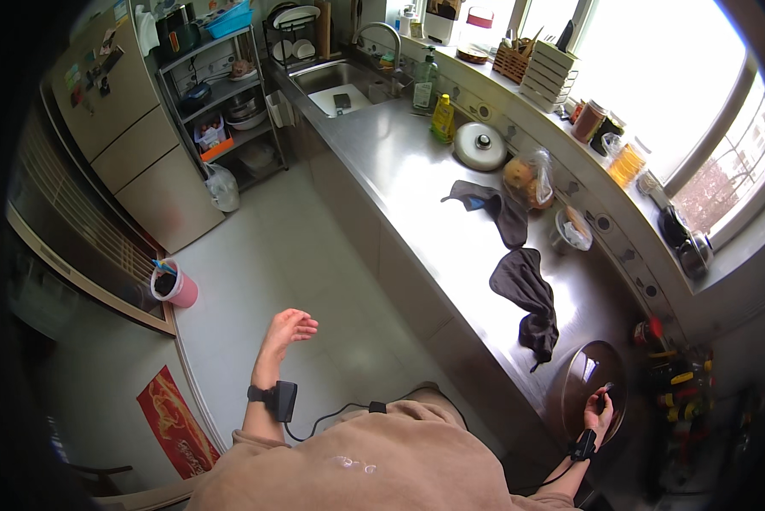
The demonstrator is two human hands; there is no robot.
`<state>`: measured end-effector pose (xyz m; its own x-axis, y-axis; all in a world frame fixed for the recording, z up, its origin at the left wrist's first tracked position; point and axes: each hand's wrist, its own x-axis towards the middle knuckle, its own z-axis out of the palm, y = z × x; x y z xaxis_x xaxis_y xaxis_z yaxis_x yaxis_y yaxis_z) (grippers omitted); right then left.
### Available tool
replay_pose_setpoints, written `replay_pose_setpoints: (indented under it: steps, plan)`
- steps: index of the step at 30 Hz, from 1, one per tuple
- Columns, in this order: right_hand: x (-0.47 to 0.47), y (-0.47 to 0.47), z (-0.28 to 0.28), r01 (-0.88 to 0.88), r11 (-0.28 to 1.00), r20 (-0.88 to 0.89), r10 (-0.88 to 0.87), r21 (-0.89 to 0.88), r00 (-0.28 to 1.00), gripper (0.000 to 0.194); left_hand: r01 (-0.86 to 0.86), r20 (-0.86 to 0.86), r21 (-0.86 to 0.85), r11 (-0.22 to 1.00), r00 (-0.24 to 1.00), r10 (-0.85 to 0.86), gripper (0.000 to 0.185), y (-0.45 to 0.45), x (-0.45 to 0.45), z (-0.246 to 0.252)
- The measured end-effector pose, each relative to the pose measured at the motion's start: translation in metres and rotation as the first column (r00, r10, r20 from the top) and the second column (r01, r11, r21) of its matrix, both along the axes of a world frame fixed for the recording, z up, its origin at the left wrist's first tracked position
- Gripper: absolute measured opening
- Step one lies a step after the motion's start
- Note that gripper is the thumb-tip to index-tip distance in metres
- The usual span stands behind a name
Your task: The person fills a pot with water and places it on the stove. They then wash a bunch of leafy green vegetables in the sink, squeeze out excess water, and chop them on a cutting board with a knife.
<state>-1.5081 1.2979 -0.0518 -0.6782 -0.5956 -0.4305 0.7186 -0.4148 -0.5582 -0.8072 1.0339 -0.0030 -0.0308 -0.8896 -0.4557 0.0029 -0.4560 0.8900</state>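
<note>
My right hand (598, 412) grips the knob of a round glass pan lid (580, 377) at the right end of the counter. The lid looks tilted, and what lies beneath it is hidden. My left hand (291, 329) is raised over the floor with its fingers loosely bent and nothing in it. On the steel countertop (414, 198), just beyond the lid, lies a crumpled dark cloth (526, 294). A second dark cloth (501, 207) with a blue patch is spread farther along.
Several bottles (679, 383) crowd right of the lid. A metal lid (479, 145), bagged fruit (526, 179) and a plastic container (571, 228) line the wall side. Beyond are a yellow bottle (443, 119) and the sink (302, 75). A pink bin (183, 290) stands on the floor at left.
</note>
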Motion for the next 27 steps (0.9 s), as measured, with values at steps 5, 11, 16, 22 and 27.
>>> replay_pose_setpoints:
  steps: [5, 11, 16, 22, 27]
  plan:
    - [-0.017, -0.026, -0.016, -0.011, 0.979, 0.075, -0.005, 0.205, 0.997, 0.015, 0.080, -0.052, 0.003, 0.997, 0.995, -0.080, 0.024, -0.058, -0.037, 0.001]
    - [-0.036, -0.050, 0.028, 0.284, -0.214, 0.009, 0.813, 0.935, 0.582, 0.061, 0.210, -0.001, 0.051, 0.976, 0.978, -0.210, 0.025, -0.153, -0.079, 0.020]
    - [0.009, -0.228, 0.100, 0.305, 0.405, -0.486, 0.832, 0.862, 0.269, 0.042, 0.210, 0.036, 0.015, 0.978, 0.977, -0.210, 0.025, -0.234, -0.085, 0.054]
    - [0.154, -0.504, 0.140, -0.370, 0.499, -0.586, 0.791, 0.783, -0.174, 0.021, 0.121, -0.026, -0.133, 0.984, 0.992, -0.125, 0.026, -0.290, -0.041, 0.066]
    - [0.226, -0.581, 0.105, -0.351, 0.494, -0.597, 0.736, 0.796, -0.319, 0.023, -0.051, -0.033, -0.025, 0.998, 0.998, 0.051, 0.025, -0.286, 0.045, 0.037]
